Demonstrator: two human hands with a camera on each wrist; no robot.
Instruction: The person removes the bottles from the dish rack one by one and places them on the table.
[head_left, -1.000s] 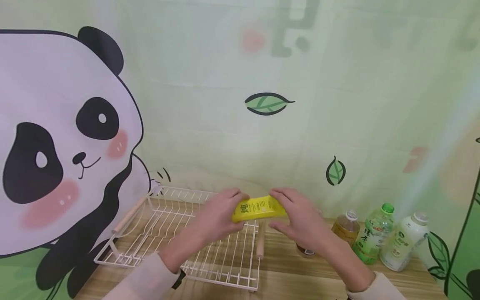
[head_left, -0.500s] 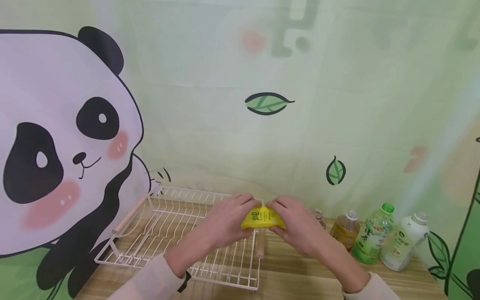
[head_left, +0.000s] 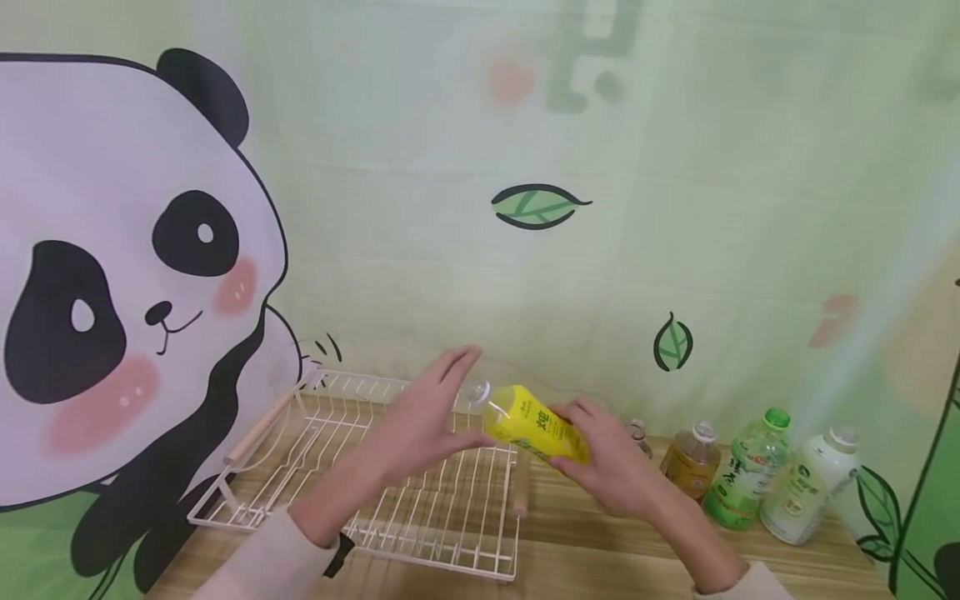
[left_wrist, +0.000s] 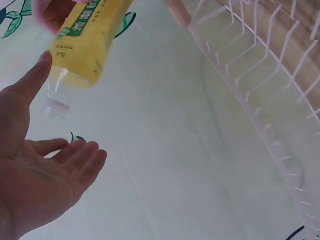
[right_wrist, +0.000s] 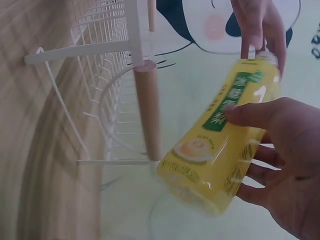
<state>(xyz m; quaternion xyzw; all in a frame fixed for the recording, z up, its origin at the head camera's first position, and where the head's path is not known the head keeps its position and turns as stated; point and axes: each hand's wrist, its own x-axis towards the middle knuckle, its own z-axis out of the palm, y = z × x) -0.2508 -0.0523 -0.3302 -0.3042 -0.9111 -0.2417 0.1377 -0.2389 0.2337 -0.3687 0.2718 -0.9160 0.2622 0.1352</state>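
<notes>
A yellow drink bottle (head_left: 542, 427) with a clear cap is held tilted in the air, its cap end toward the upper left. My right hand (head_left: 611, 458) grips its lower half; in the right wrist view the thumb (right_wrist: 250, 114) lies across the label and the other fingers pass behind. Beside the cap is my left hand (head_left: 416, 425), thumb and fingers spread apart. The left wrist view has the left thumb (left_wrist: 32, 77) close to the bottle's shoulder; whether it touches cannot be told. Below the hands stands a white wire dish rack (head_left: 442, 562) with wooden handles.
On the wooden table (head_left: 600, 567) at right stand an amber bottle (head_left: 688, 462), a green-capped bottle (head_left: 746, 475) and a white bottle (head_left: 810, 487). Another bottle (head_left: 637, 433) is mostly hidden behind the right hand. A panda-print cloth (head_left: 420, 275) hangs behind.
Both hands held the yellow bottle level, one at each end, and drew together. Now the left hand has let go and moved left, and the bottle tilts with its cap showing.
</notes>
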